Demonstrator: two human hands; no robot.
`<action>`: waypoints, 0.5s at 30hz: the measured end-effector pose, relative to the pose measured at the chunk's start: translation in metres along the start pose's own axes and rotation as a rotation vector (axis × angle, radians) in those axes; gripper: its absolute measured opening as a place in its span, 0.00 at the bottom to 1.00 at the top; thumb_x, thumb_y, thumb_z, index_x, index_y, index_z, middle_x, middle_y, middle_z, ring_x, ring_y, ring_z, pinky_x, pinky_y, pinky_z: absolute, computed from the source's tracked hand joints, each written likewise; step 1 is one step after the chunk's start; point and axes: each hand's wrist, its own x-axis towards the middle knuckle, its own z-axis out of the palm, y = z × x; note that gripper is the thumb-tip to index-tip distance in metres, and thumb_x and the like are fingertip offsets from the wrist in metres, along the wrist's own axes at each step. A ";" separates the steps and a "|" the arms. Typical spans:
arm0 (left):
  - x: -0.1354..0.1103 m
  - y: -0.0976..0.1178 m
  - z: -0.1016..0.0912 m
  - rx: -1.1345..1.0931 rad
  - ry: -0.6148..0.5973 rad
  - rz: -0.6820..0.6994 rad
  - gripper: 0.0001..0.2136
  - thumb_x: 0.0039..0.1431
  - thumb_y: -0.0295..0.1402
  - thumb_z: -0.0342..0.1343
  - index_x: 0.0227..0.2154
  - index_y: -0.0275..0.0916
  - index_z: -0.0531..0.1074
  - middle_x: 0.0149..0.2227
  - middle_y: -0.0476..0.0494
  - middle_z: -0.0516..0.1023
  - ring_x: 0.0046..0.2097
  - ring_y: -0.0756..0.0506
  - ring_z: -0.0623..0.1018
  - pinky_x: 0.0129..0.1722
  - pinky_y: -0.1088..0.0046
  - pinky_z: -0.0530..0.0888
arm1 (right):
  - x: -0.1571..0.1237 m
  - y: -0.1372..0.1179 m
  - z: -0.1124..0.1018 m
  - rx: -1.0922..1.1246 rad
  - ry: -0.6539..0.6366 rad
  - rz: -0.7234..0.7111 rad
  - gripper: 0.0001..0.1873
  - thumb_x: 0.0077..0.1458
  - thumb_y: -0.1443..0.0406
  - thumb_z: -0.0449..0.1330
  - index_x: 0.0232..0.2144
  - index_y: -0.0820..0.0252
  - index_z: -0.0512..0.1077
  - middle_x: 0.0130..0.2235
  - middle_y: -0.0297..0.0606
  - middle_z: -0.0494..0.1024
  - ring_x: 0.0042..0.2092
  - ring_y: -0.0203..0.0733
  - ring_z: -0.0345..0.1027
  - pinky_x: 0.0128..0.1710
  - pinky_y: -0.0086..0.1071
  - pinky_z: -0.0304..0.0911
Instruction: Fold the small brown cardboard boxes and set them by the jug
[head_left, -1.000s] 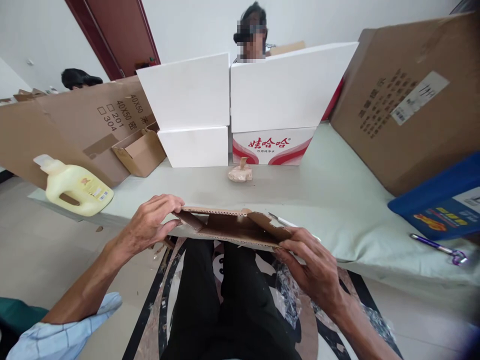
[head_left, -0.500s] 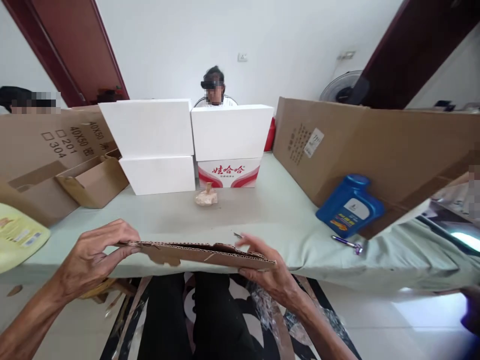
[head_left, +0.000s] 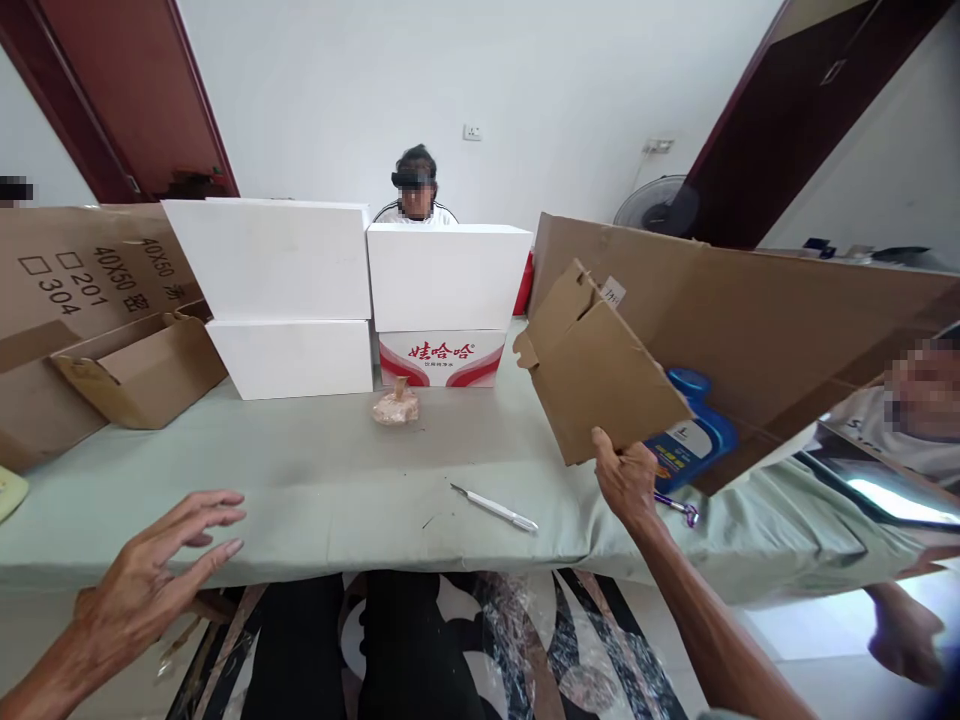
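Observation:
My right hand [head_left: 628, 478] grips a folded piece of brown cardboard [head_left: 600, 375] by its lower edge. The cardboard is tilted up at the right of the table, in front of a blue bottle [head_left: 694, 435] that it partly covers. Fingers apart and holding nothing, my left hand [head_left: 169, 555] hovers over the table's front edge at the left. Between the hands, a slim white pen-like craft knife [head_left: 495, 508] lies on the green tablecloth [head_left: 315, 500]. Its thin tip points to the left. Small dark specks lie near the tip.
White boxes [head_left: 289, 355] are stacked at the back, beside a printed red-and-white box [head_left: 441, 358]. A small plastic-wrapped bundle [head_left: 396, 405] sits before them. Large cartons stand left [head_left: 90, 260] and right [head_left: 750, 310]. A purple pen-like item [head_left: 679, 508] lies by the bottle. Other people sit around the table.
The cardboard, held earlier in both hands at the front edge, has moved right and up in my right hand. My left hand has let go. The craft knife now lies on the cloth.

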 end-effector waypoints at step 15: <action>-0.099 -0.045 0.046 -0.156 -0.098 -0.444 0.26 0.58 0.66 0.63 0.38 0.49 0.87 0.49 0.41 0.89 0.43 0.39 0.89 0.36 0.73 0.87 | 0.125 -0.010 0.172 -0.199 -0.276 -0.058 0.15 0.67 0.69 0.56 0.52 0.60 0.77 0.50 0.52 0.77 0.47 0.54 0.70 0.47 0.44 0.59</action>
